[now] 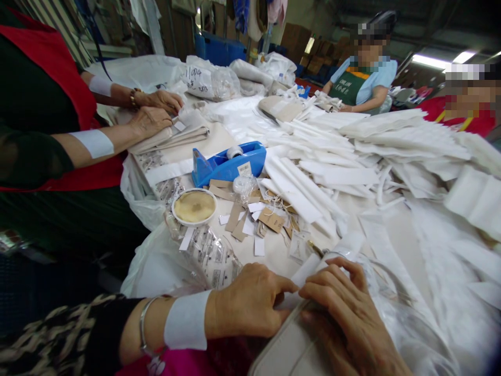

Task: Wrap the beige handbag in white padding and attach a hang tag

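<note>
A beige bag (287,344) with a stitched edge lies at the near edge of the table, in front of my body. My left hand (250,303) is closed at its upper left edge, index finger and thumb gripping there. My right hand (344,313) grips the bag's top from the right, its fingers bent over the edge and the thumb partly hidden. White paper or wrapping (309,269) shows just beyond my fingertips, beside a small brass-coloured metal piece (316,248). Clear plastic (385,282) lies to the right of my right hand.
A blue tape dispenser (230,166), a round tub of yellowish paste (194,206) and loose hang tags (271,220) occupy the table's middle. White paper pieces (336,151) are heaped behind. At left, a co-worker's hands (151,117) press on folded beige material (188,128). Another person (360,83) stands opposite.
</note>
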Tool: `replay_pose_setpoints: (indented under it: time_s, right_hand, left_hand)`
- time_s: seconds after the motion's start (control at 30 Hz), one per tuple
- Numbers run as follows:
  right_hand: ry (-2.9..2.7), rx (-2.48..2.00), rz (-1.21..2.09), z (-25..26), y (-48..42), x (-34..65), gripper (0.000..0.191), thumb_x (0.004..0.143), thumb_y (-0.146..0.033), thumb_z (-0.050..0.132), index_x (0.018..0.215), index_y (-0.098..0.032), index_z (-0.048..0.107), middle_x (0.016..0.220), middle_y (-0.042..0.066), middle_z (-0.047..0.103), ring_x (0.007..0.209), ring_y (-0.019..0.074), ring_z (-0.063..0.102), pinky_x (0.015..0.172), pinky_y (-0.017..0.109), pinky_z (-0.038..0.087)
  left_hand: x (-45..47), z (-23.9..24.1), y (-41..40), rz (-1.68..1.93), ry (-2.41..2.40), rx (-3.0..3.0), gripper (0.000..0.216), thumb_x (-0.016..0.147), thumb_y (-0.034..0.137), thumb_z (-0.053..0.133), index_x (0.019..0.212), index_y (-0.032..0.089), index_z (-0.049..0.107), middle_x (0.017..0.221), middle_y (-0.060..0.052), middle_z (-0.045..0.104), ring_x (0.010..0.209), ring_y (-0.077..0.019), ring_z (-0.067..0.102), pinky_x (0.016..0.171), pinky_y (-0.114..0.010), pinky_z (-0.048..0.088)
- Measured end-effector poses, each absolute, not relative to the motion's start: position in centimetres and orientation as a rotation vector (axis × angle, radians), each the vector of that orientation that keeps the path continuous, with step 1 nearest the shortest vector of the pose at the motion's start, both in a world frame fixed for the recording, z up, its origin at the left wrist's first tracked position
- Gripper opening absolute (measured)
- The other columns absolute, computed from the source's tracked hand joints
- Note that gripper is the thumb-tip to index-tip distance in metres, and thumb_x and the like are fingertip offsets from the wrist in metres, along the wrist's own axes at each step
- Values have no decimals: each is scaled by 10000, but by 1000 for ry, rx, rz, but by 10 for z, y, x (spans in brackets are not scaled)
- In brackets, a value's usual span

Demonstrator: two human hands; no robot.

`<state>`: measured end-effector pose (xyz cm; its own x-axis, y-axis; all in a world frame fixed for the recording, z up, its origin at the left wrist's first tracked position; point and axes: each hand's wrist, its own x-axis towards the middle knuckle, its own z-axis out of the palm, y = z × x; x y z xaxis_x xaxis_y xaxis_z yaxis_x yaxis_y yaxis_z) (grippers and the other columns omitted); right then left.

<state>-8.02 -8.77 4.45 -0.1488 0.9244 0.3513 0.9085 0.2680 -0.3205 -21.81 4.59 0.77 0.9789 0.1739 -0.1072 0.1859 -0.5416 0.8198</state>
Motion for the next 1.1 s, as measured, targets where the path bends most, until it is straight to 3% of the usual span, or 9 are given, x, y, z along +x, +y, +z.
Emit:
replay_pose_setpoints:
  time_s: [0.17,0.3,0.47,0.6,0.73,0.87,0.97,1.03,1.1]
  right_hand:
    - [-2096,-1651,67,45,-86,-82,259,862,-68,464,1084,-193,512,941,43,626,865,200,534,866,391,303]
    - [-2087,-1683,147,41,-82,-85,147,887,-96,476,975,-201,530,887,26,619,841,193,510,866,408,272]
    - [-1988,-1755,295,37,-81,-86,150,918,-96,449,891,-213,540,845,3,596,819,177,493,864,420,267]
    - [-1993,-1760,321,35,-81,-85,186,902,-46,418,934,-205,509,861,12,583,844,181,491,872,420,279]
    - [-2020,-1735,331,30,-80,-85,200,894,-34,407,924,-214,490,818,-2,573,816,176,494,866,396,299]
    - [-2019,-1722,316,28,-79,-85,201,890,-24,381,871,-212,449,776,-16,544,793,167,477,864,380,296]
    - [-1989,-1731,305,28,-80,-87,206,857,-10,390,872,-212,428,784,-20,526,806,168,467,896,393,286]
    - [-1971,-1734,319,29,-82,-89,196,849,-21,415,885,-213,431,820,-14,536,834,171,469,932,408,280]
    - [-1940,-1721,298,30,-84,-89,172,863,-43,424,888,-213,435,858,-4,547,855,173,472,956,414,282]
  left_hand:
    - [-207,-1,39,-66,365,2137,252,738,236,624,984,212,674,639,15,637,549,-139,543,536,-223,372]
    - [-214,2,37,-77,458,2074,209,781,214,563,983,194,614,797,-33,680,683,-185,609,609,-257,429]
    - [-241,19,35,-60,416,1856,301,911,201,402,1203,187,474,864,-32,655,830,-187,615,794,-297,460]
    - [-248,10,15,-83,455,1778,481,848,224,535,1307,186,396,889,-35,637,882,-208,585,868,-333,450]
    - [-249,-5,5,-3,474,1750,501,830,214,556,1317,201,442,1156,-86,604,1086,-251,539,1007,-398,391]
    - [-254,3,30,1,463,1706,574,793,184,602,1347,236,461,1211,-61,581,1121,-223,534,1026,-365,399]
    - [-246,7,48,115,467,1784,681,739,312,737,1352,197,464,1302,-102,512,1210,-261,463,1080,-408,354]
    - [-233,4,51,88,314,1790,749,635,400,835,1284,186,527,1277,-107,530,1205,-289,460,1076,-445,358]
    - [-217,-2,46,78,135,1732,642,613,411,855,1165,198,604,1225,-79,569,1178,-283,483,1056,-451,381]
